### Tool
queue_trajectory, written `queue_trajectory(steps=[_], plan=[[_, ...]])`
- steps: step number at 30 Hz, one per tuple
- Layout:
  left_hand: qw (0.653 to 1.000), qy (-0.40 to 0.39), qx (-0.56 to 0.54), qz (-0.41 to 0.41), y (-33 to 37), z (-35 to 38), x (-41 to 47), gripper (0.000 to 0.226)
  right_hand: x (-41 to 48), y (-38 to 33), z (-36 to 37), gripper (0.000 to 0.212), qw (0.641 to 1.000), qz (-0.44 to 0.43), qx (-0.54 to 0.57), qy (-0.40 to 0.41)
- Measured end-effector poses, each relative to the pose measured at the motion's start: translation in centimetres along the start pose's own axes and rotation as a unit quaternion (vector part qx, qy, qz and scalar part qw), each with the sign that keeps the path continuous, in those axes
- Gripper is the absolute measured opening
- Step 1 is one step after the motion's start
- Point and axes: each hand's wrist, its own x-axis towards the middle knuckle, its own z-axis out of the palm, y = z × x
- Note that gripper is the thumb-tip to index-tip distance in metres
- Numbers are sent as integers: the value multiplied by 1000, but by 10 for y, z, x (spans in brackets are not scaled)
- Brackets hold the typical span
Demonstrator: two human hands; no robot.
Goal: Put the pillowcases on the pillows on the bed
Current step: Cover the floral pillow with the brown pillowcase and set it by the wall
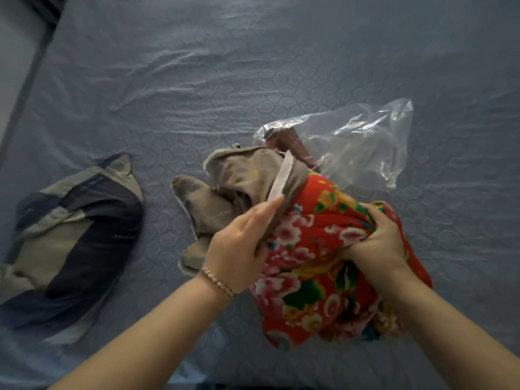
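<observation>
Watching this through the head cam, so here's where I'm at. The red floral pillow (309, 266) is on the bed (197, 80) right in front of me, with its far end just poking into the mouth of the taupe pillowcase (242, 170). The rest of the case is bunched up beside and beyond it. My left hand (242, 243) has a closed grip on the case's white-trimmed edge (281, 178), pinched between thumb and fingers. My right hand (378, 237) is clenched into the pillow's fabric on the right side.

So I'd call this early stuffing, with most of the pillow not yet covered. Next I reckon it needs the opening held wide while the pillow gets shoved deeper. The corners could snag.

A second pillow (76, 243) in a grey and navy case lies off to the left and looks done. A clear plastic bag (365, 142) sits just behind the case.
</observation>
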Motion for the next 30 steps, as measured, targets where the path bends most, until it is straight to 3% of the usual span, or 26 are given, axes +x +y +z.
queue_trajectory(steps=[3,5,7,9,11,13,14,15,16,17,19,20,22,27,30], plan=[[963,58,46,-258,-13,-4,-11,56,1,-15,0,41,994,32,108,9],[897,-37,134,-420,-21,-12,-19,51,2,-23,2,40,988,48,144,27],[838,-154,181,-492,-24,-16,-29,51,4,-27,8,44,982,75,162,58],[828,-268,183,-457,-22,-16,-35,54,11,-27,15,44,981,84,151,93],[819,-416,229,-323,-9,-20,-34,61,18,-21,21,36,987,87,98,98],[804,-489,265,-210,3,-25,-29,60,16,-16,25,32,993,84,23,83],[826,-475,240,-185,5,-26,-28,56,12,-13,29,39,995,74,-9,64],[873,-419,164,-191,6,-27,-27,52,7,-9,31,48,997,56,-31,41],[917,-316,44,-240,8,-28,-25,48,-1,-3,34,54,998,38,-51,12],[930,-192,-72,-306,10,-27,-20,43,-9,1,37,57,997,22,-71,-19],[902,14,-170,-397,1,-25,-4,43,-21,6,38,55,992,2,-108,-69],[886,46,-158,-433,-6,-23,6,50,-25,9,38,55,988,-12,-125,-88],[873,3,-117,-474,-23,-18,22,61,-29,13,36,59,978,-48,-168,-111],[909,-23,-53,-412,-36,-15,52,27,-33,10,27,59,946,-127,-236,-181],[927,-36,-123,-353,-18,-16,74,18,-31,11,26,53,923,-187,-264,-207]])
